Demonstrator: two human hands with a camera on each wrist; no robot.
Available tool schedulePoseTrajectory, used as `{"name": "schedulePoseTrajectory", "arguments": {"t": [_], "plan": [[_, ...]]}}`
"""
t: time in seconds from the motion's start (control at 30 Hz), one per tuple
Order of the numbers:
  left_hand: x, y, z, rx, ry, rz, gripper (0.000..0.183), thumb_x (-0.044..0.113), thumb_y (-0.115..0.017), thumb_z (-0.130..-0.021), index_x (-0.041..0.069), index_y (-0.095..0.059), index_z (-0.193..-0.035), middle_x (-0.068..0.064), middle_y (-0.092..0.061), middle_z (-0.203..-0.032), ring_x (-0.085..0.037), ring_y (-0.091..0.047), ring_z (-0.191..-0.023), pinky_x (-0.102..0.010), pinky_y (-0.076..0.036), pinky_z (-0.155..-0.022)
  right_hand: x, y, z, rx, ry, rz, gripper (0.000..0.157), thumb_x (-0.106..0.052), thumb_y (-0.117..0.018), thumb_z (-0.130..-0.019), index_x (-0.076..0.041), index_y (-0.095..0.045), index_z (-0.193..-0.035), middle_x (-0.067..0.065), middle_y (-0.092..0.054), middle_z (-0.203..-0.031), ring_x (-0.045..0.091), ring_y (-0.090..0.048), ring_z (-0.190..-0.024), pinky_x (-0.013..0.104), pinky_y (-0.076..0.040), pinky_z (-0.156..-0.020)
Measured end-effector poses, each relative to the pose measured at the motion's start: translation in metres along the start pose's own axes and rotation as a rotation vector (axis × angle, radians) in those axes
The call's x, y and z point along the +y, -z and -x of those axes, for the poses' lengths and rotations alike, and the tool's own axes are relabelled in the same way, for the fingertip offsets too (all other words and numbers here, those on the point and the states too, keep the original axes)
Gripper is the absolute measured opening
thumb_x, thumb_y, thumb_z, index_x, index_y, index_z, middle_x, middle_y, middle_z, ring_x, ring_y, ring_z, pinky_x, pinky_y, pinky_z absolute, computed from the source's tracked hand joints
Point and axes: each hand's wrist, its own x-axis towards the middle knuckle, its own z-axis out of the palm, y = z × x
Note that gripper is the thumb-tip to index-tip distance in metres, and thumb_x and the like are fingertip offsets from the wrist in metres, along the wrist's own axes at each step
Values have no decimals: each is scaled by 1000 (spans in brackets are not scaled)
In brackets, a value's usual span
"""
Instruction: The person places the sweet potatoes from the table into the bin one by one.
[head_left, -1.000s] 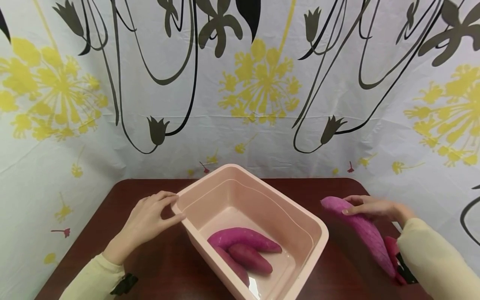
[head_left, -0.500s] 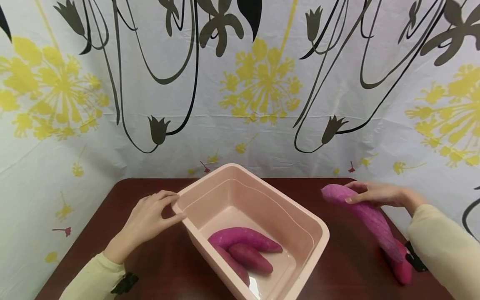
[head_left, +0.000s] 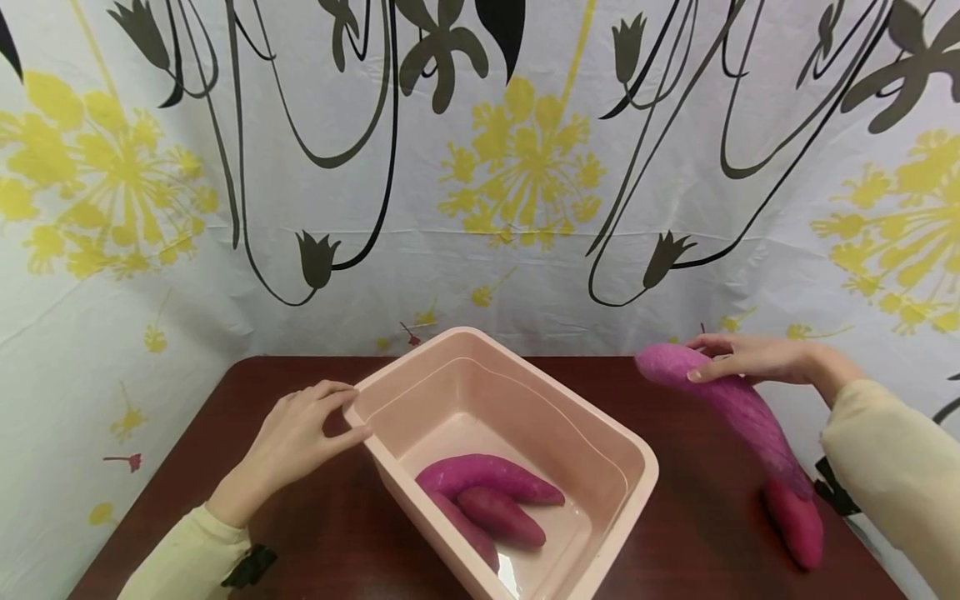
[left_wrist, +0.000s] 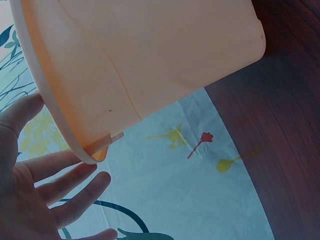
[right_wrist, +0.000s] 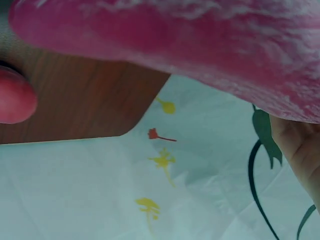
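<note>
In the head view my right hand grips a long purple sweet potato near its upper end, raised over the right side of the table. The held one hangs tilted, its lower end overlapping a shorter red sweet potato on the table. The right wrist view shows its pale-streaked skin up close. My left hand holds the left corner of a pink plastic tub, thumb and index finger at the rim. Inside the tub lie a curved purple sweet potato and two redder ones.
The tub stands at an angle on a dark red-brown table with rounded corners. Behind and beside it hangs a white cloth with yellow and dark flower prints. Black bands sit at both wrists.
My right hand has lifted the long sweet potato upward, uncovering more of the red one on the table beneath. The left hand and the tub stay where they were.
</note>
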Motion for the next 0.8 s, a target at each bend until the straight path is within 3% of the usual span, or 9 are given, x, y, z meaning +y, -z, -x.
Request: {"name": "schedulePoseTrajectory", "arguments": {"t": [0.4,0.8], "plan": [[1,1,0,-11,10,1,53,46,-67,-71,5,-65,-105,-5,-58,-104,-25,-55,-92,-50,-37,-82,-29,1,-3,28,61,52,60,-26,-58,-84,1,-31,-130,16,-43,-119,30,-41,-110,41,-40,-85],[1,1,-1,8,-8,-5,53,45,-69,-69,5,-65,-104,-5,-58,-104,-25,-55,-92,-49,-38,-81,-51,0,-4,33,113,104,62,-26,-60,-83,-1,-31,-132,19,-36,-127,32,-37,-113,40,-38,-86]]}}
